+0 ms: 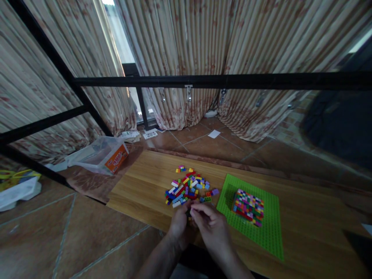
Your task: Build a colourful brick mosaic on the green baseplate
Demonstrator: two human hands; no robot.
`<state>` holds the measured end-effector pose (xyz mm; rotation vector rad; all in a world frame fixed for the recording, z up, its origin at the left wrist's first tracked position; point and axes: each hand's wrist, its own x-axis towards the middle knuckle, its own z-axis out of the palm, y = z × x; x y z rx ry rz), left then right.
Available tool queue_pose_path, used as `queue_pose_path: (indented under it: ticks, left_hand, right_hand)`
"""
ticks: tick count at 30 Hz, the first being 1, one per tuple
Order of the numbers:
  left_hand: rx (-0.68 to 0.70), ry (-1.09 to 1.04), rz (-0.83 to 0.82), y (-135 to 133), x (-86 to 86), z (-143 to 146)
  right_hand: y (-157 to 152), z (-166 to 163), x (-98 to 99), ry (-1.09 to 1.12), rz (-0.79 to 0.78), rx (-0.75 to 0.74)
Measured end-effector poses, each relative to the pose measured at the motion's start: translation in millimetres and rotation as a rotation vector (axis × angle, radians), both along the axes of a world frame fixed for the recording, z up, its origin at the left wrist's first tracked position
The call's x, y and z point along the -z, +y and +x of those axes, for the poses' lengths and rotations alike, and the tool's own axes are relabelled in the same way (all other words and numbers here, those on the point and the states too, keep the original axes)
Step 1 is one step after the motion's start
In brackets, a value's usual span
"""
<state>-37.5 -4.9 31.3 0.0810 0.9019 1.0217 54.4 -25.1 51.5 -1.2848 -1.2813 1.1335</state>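
Note:
My left hand [179, 221] and my right hand [209, 221] meet at the near edge of the wooden table, fingers bent and pinched together. Between them shows a small dark piece [188, 214], apparently a toy building brick, mostly covered by the fingers. What the right fingertips pinch is too small to make out. Just beyond the hands lies a loose pile of coloured toy bricks [186, 190]. To the right, a green baseplate [271, 232] carries a multicoloured block of stacked bricks [249, 207], apart from both hands.
The wooden table [139, 182] is long and low. A clear plastic box [101, 155] with an orange label stands on the floor at left. Black metal bars [203, 81] cross in front of patterned curtains [174, 46]. Papers [214, 133] lie on the tiles.

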Motion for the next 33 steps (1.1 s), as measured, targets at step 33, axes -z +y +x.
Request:
queue_pose_path:
  ticks: [33]
  left_hand:
    - [0.148, 0.051, -0.016, -9, 7.7, -27]
  right_hand:
    - [68, 57, 41.8, -0.854, 0.294, -0.054]
